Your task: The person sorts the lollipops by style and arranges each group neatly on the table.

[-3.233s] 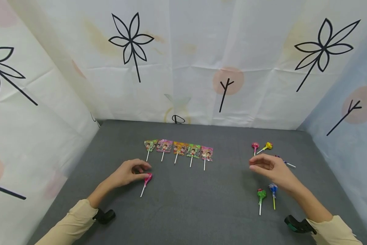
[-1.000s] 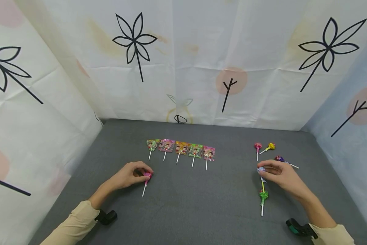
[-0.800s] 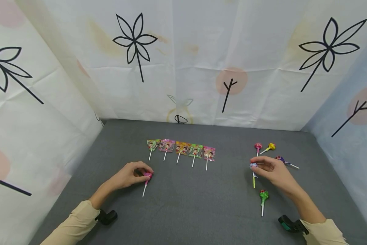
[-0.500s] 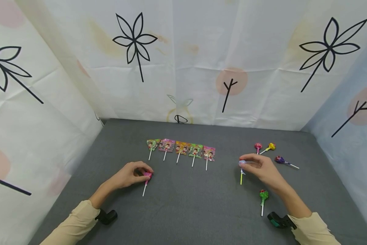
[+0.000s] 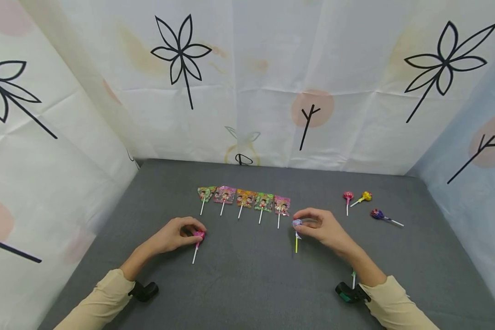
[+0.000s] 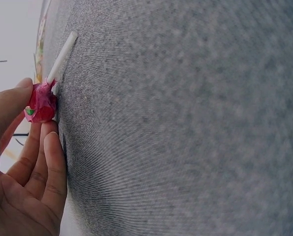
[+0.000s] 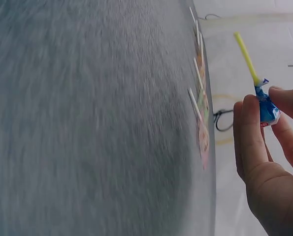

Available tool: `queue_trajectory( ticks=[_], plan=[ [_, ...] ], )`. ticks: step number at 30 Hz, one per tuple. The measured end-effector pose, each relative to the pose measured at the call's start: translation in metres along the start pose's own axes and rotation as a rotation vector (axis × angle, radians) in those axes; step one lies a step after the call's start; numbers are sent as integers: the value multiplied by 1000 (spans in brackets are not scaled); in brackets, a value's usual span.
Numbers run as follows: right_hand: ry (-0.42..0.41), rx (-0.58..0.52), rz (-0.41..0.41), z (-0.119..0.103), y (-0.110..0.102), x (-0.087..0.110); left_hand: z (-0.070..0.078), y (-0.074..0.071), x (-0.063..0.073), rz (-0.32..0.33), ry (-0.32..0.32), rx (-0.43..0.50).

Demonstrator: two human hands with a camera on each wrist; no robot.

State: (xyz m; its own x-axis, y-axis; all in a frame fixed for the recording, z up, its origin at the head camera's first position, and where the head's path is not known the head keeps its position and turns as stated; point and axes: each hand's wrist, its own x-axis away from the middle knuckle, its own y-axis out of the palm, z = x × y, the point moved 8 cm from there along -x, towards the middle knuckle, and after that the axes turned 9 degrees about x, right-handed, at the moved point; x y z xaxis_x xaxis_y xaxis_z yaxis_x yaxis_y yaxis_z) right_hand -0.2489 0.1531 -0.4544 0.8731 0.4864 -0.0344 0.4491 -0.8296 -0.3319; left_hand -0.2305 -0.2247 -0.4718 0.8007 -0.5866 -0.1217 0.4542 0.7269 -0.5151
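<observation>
My left hand [image 5: 181, 235] pinches the wrapped head of a pink lollipop [image 6: 42, 104] between thumb and fingers. Its white stick points toward me, and the candy sits at the table surface. My right hand [image 5: 322, 229] holds a blue-wrapped lollipop [image 7: 267, 109] by its head, with the yellow stick hanging down in the head view. In the right wrist view this lollipop appears lifted off the table. Just left of the right hand ends a row of several flat-wrapped lollipops, the closest being a pink one [image 5: 282, 205].
On the grey table [image 5: 247, 284], a pink lollipop [image 5: 348, 195], a yellow one [image 5: 367, 196] and a purple one [image 5: 377, 214] lie at the right. A green lollipop [image 5: 353, 274] is mostly hidden under my right forearm. A patterned white cloth [image 5: 255, 68] walls the back and sides.
My right hand has picked up the blue lollipop and carried it left toward the row. My left hand has closed its fingers on the pink lollipop and stays in place.
</observation>
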Motion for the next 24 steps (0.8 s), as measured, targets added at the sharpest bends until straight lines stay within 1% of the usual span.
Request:
queue_trajectory(
  ticks=[5, 6, 9, 12, 16, 20, 24],
  plan=[
    [-20, -89, -39, -2, 17, -6, -2, -1, 0, 2, -6, -6],
    [-22, -105, -44, -3, 20, -7, -3, -1, 0, 4, -17, -3],
    [-26, -136, -48, -3, 29, -10, -3, 0, 0, 6, -14, -3],
    [-31, -139, -54, -3, 37, -15, -2, 0, 1, 6, -12, 9],
    [-36, -138, -82, -4, 48, -21, -3, 1, 2, 0, -32, 24],
    [-45, -145, -113, -7, 58, -26, -6, 0, 2, 2, -53, 18],
    [-53, -151, -136, -9, 69, -33, -8, 0, 1, 8, -52, 8]
  ],
)
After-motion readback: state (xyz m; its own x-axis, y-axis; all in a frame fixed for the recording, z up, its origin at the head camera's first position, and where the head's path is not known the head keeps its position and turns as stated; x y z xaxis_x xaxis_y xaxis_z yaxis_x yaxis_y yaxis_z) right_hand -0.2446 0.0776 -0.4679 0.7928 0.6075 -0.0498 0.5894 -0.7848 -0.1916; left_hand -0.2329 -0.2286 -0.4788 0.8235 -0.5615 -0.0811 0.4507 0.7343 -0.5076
